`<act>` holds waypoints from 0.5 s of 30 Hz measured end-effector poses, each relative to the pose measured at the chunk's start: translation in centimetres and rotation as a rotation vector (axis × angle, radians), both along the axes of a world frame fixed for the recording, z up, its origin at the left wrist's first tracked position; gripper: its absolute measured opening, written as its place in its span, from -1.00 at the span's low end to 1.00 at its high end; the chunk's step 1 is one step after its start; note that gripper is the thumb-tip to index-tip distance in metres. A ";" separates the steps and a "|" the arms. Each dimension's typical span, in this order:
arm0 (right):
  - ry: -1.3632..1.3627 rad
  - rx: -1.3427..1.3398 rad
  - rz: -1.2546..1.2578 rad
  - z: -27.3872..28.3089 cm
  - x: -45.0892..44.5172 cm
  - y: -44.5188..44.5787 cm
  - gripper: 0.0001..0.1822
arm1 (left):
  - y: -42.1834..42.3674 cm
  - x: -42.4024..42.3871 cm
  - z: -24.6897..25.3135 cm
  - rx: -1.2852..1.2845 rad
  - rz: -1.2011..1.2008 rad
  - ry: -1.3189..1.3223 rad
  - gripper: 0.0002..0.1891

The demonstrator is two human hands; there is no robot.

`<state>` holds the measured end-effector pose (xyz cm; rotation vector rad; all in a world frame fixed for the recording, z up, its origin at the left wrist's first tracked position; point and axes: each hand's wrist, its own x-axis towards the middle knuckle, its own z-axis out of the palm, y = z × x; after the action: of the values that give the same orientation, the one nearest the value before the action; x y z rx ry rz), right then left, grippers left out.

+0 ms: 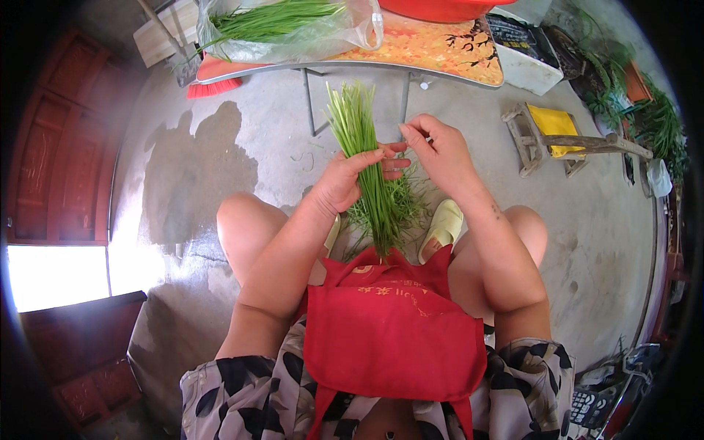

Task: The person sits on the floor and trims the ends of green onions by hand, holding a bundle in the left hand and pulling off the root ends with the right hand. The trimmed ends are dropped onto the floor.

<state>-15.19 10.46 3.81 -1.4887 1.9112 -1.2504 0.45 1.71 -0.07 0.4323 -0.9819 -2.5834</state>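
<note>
A long bunch of green garlic chives [369, 165] lies across my left hand [352, 170], pale cut ends pointing away from me. My left thumb presses over the stalks while the other fingers show beyond them. Just right of the bunch is my right hand [437, 146], thumb and forefinger pinched together. Whether a thin strand is between those fingertips is too small to tell. Beneath the bunch, on the concrete floor between my feet, sits a loose heap of green trimmings [407, 201]. The bunch's dark tips reach down to my red apron [390, 330].
Ahead stands a folding table [418, 52] bearing a clear plastic bag [357, 38] of more chives [280, 22] and a red basin [445, 8]. A red broom [214, 88] is left of it. A wooden stool with yellow webbing [555, 129] and potted plants [660, 115] are on the right.
</note>
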 end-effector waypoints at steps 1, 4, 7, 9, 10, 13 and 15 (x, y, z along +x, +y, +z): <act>0.042 0.078 0.013 0.0 -0.3 -0.2 -0.80 | 0.1 0.0 -0.1 0.001 -0.007 -0.006 -0.76; -0.149 0.007 0.050 -0.5 0.3 -0.6 -0.80 | 0.4 -0.2 0.0 -0.047 -0.048 -0.038 -0.75; -0.442 0.010 0.120 -0.4 1.0 -0.9 -0.80 | 0.6 0.0 0.1 -0.092 -0.109 -0.065 -0.73; -0.555 0.071 0.166 -0.4 1.0 -0.9 -0.82 | 0.7 0.1 0.1 -0.094 -0.121 -0.074 -0.72; -0.579 0.092 0.184 -0.4 0.7 -0.9 -0.84 | 0.7 0.2 0.0 -0.085 -0.111 -0.075 -0.71; -0.661 0.052 0.166 -0.4 0.4 -0.8 -0.81 | 0.4 0.4 0.1 -0.048 -0.067 -0.084 -0.71; -0.691 0.037 0.135 -0.3 0.3 -0.7 -0.77 | 0.3 0.5 0.0 -0.010 -0.033 -0.098 -0.72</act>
<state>-14.88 9.74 3.49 -0.9602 1.3431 -1.4147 0.96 1.97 -0.03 0.5497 -1.0430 -2.6064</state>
